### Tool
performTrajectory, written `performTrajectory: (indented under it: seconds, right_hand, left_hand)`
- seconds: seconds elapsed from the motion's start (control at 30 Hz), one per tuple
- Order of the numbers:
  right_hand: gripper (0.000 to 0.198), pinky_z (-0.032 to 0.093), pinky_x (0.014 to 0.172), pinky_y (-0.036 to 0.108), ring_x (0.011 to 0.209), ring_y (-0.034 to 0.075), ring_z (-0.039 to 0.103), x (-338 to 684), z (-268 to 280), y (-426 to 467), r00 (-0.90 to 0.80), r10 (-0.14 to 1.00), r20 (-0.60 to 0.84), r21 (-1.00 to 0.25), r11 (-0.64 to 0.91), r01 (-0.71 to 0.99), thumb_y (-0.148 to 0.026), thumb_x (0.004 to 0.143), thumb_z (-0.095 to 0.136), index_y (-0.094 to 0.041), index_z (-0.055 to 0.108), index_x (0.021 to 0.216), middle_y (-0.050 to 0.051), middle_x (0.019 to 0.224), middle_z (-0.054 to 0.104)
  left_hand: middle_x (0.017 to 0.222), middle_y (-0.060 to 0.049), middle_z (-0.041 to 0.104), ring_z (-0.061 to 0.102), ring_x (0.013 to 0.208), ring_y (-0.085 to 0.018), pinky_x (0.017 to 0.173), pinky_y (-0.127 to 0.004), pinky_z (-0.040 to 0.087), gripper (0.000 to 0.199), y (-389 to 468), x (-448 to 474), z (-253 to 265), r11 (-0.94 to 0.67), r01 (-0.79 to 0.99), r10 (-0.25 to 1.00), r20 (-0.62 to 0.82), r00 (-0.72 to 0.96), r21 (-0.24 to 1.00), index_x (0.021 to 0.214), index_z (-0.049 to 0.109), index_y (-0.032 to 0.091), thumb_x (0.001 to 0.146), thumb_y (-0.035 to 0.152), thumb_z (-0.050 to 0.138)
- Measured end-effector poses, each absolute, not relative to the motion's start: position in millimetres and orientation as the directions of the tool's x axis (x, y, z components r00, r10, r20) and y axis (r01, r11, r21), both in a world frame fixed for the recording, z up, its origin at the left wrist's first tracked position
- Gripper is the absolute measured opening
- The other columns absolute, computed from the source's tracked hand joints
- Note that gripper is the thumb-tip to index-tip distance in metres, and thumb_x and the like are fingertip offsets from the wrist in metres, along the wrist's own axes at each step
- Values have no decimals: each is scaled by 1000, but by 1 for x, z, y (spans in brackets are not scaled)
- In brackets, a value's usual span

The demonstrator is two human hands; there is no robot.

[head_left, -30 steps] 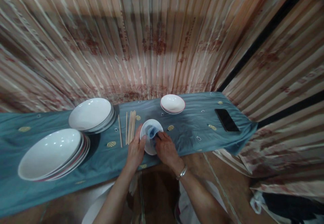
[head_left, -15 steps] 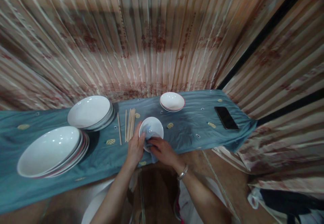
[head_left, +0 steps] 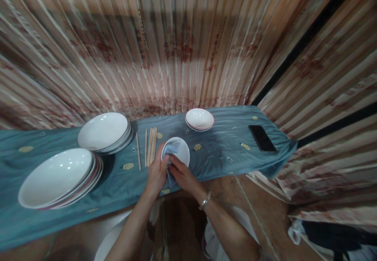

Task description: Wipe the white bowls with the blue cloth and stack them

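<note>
A small white bowl (head_left: 183, 151) is held over the front part of the table, its inside facing up. My left hand (head_left: 158, 170) is closed on the bowl's left rim, thumb at the edge. Against the inner wall of the bowl, my right hand (head_left: 179, 170) pinches a light blue-grey cloth (head_left: 171, 147). Part of the cloth hangs down below the rim between both hands. The fingertips of the right hand are partly hidden by the bowl and cloth. Just left of the bowl lie several wooden chopsticks (head_left: 151, 146).
Two stacks of large white plates, a front stack (head_left: 55, 178) and a back stack (head_left: 103, 131), stand on the left. Small red-rimmed bowls (head_left: 200, 118) are stacked behind. A black phone (head_left: 262, 138) lies right on the blue tablecloth (head_left: 218, 155). A pleated curtain (head_left: 182, 56) hangs behind.
My right hand has moved left with the cloth, from the lower middle of the bowl to its left side, nearer my left hand. The left hand keeps its grip on the bowl.
</note>
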State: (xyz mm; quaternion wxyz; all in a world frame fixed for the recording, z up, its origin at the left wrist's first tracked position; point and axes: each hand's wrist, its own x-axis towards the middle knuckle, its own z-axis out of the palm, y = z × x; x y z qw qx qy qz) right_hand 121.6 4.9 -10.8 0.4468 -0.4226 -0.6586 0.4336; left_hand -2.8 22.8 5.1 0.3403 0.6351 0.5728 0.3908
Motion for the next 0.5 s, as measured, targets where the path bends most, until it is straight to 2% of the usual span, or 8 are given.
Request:
performTrajectory:
  seconds: [0.1, 0.27, 0.4, 0.5]
  right_hand:
    - [50, 28, 122, 38, 141, 17, 42, 120, -16, 10, -221, 946, 238, -927, 289, 241, -16, 95, 43, -21, 46, 145, 8, 148, 50]
    - [55, 32, 120, 44, 141, 24, 40, 122, -18, 13, -205, 949, 238, -806, 311, 504, -18, 93, 47, -15, 40, 148, 16, 149, 45]
    - [48, 38, 115, 43, 134, 27, 47, 130, -11, 15, -237, 931, 278, -676, 365, 640, -15, 92, 50, -10, 51, 140, 19, 141, 52]
    - [33, 41, 112, 41, 126, 26, 54, 139, -8, 16, -257, 933, 254, -609, 360, 707, -14, 92, 51, -11, 64, 122, 17, 132, 60]
  left_hand:
    - [145, -12, 55, 52, 134, -27, 111, -44, 40, 64, 23, -3, 5, -110, 457, 994, 99, 47, 883, 147, 42, 17, 94, 52, 36]
    - [148, -12, 52, 51, 135, -28, 113, -44, 39, 66, 21, -5, 4, -93, 444, 996, 80, 47, 891, 149, 41, 18, 93, 53, 39]
    - [153, -13, 47, 44, 140, -29, 116, -45, 34, 73, 19, -9, 3, -112, 435, 993, 88, 75, 894, 151, 37, 16, 92, 59, 39]
    - [156, -13, 41, 38, 145, -29, 118, -44, 30, 79, 16, -12, 2, -124, 413, 991, 94, 94, 902, 154, 33, 16, 90, 62, 41]
